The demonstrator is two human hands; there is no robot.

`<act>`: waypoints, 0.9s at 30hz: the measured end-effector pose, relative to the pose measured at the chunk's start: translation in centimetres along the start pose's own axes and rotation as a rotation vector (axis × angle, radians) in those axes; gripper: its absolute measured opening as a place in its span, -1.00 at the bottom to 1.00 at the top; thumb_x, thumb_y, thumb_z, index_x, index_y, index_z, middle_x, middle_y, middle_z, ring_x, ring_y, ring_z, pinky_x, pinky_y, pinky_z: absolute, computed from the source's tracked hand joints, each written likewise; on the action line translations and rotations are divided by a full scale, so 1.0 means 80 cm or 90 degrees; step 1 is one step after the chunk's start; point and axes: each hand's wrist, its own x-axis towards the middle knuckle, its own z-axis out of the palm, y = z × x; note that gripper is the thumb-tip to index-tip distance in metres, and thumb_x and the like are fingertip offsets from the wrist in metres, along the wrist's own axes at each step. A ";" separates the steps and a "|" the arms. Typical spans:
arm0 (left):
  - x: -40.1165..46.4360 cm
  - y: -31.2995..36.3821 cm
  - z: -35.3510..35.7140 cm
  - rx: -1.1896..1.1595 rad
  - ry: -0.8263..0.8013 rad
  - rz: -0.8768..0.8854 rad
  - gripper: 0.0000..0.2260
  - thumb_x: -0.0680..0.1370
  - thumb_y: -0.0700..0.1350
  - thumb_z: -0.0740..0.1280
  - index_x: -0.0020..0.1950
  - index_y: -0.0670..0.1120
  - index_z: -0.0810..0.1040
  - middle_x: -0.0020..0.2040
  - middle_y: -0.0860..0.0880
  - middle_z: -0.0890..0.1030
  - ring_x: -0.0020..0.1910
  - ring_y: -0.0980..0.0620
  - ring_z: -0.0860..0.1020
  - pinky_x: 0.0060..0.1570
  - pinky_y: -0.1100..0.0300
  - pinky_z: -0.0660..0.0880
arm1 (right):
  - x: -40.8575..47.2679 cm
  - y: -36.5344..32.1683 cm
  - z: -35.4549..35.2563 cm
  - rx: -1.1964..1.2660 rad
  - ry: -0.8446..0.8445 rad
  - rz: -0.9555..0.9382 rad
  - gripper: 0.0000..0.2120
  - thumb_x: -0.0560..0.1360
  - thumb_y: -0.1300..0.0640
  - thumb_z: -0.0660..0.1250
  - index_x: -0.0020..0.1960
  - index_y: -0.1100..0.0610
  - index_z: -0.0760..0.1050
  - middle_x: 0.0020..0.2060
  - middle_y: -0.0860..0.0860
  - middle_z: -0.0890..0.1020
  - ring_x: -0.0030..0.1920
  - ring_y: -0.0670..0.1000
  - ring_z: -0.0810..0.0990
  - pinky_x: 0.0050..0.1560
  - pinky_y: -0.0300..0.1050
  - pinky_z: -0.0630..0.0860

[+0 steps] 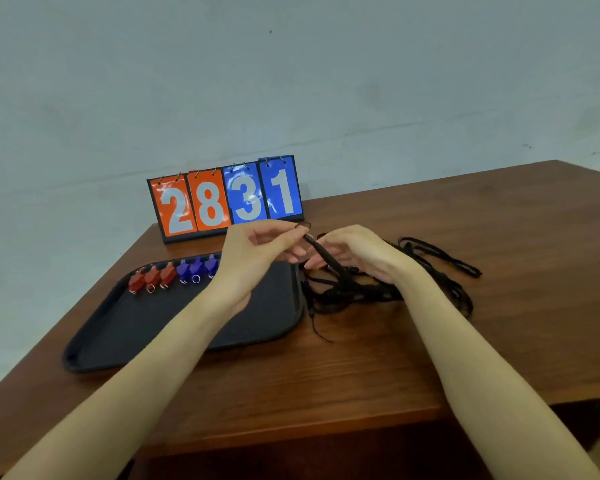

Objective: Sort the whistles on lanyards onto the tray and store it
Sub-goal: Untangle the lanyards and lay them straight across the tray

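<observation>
Two surfaces frame the work: the wooden table (430,341) and, on its left part, the dark tray (174,327). A flip scoreboard (226,197) stands upright at the far edge, behind the tray.

On the tray, along its far rim, six whistles lie in one row: three red whistles (151,277) to the left, three blue whistles (196,270) to the right, the last one partly hidden by the left wrist. No cords appear attached to them.

Just beside the tray's right rim lies the heap of black lanyards (361,289), with loose loops trailing off to the right across the table.

Both hands are raised together above that heap. The left hand (257,251) pinches the upper end of one lanyard strand (323,252) between thumb and fingertips. The strand's long axis runs from that pinch down and to the right into the heap. The right hand (354,251) sits against the strand with fingers loosely curled; whether it grips the strand cannot be told.

Judgement: the tray lies to the left, so the left hand is the nearer one for carrying the strand across.
</observation>
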 end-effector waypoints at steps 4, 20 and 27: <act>0.011 0.008 -0.005 -0.066 0.093 -0.033 -0.87 0.48 -0.19 0.42 0.00 -0.16 0.67 -0.17 -0.13 0.70 -0.22 0.02 0.65 -0.15 0.24 0.59 | -0.006 -0.009 -0.007 0.160 -0.129 0.011 -0.53 0.57 0.11 -0.02 0.22 0.38 0.49 -0.05 0.29 0.66 0.05 0.16 0.64 0.28 0.04 0.41; 0.061 -0.013 -0.053 -0.589 0.304 -0.181 -0.87 0.63 -0.26 0.18 0.12 -0.24 0.46 -0.05 -0.16 0.61 -0.11 0.01 0.63 -0.21 0.20 0.58 | -0.033 0.003 -0.074 0.121 0.114 0.014 -0.61 0.46 -0.07 0.40 -0.41 0.07 0.35 -0.52 -0.04 0.22 -0.51 -0.07 0.21 -0.23 -0.16 0.42; 0.067 -0.048 -0.080 -0.417 0.539 -0.171 -0.91 0.63 -0.28 0.16 0.06 -0.22 0.46 0.08 -0.21 0.62 -0.18 0.02 0.67 -0.20 0.22 0.61 | -0.030 0.011 -0.082 -0.053 0.394 -0.040 -0.60 0.57 -0.01 0.26 -0.36 0.19 0.46 -0.40 0.05 0.55 -0.21 0.02 0.55 0.15 0.03 0.43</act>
